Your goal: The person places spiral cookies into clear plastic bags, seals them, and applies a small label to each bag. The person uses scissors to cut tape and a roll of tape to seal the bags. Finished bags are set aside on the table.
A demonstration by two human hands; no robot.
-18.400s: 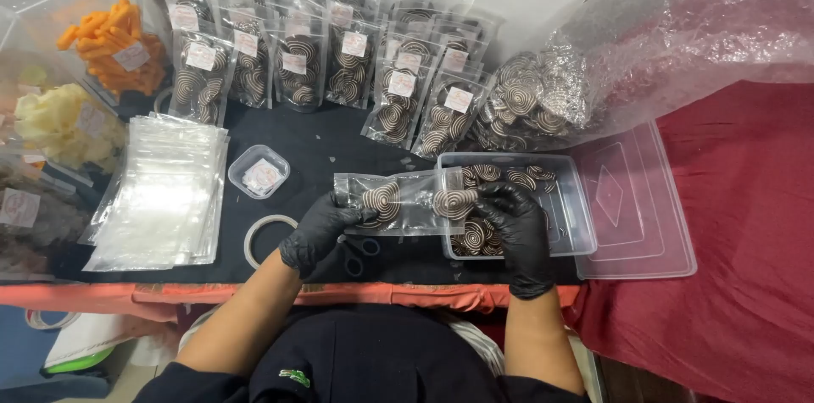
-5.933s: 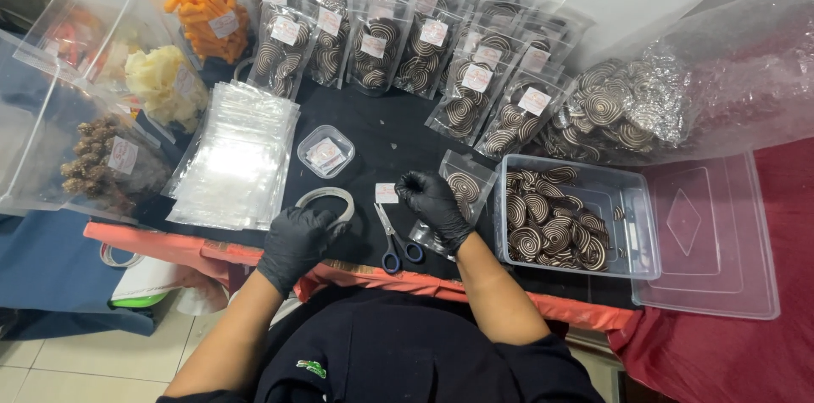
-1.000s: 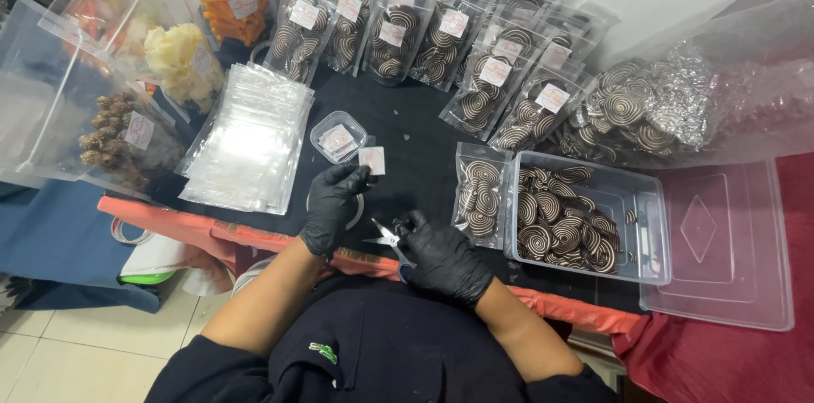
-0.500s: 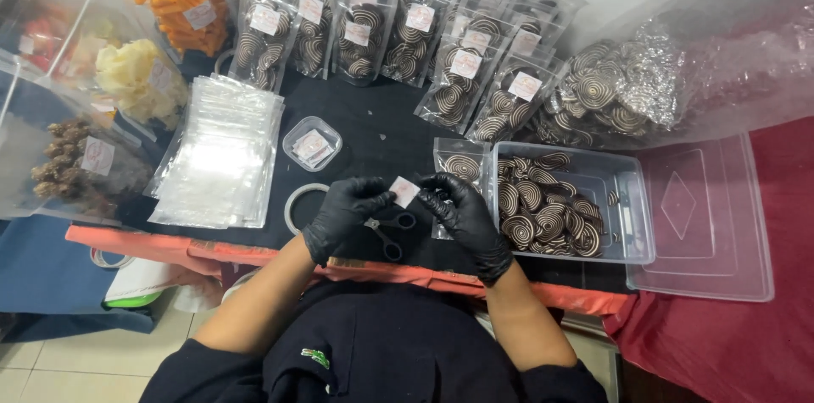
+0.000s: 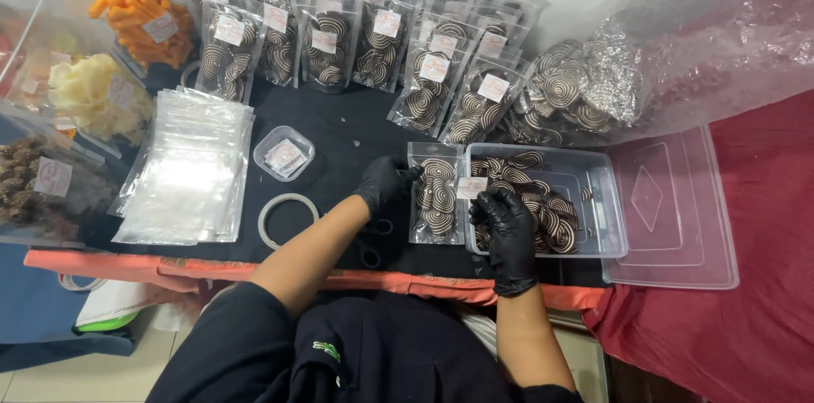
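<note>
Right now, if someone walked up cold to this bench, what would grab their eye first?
Probably the two black-gloved hands at the centre: the left hand and right hand flank a clear pouch of swirl cookies with a small white label at its right edge. Next, the rows of filled pouches standing along the back, and the clear tub of loose cookies just right of the hands.
</note>
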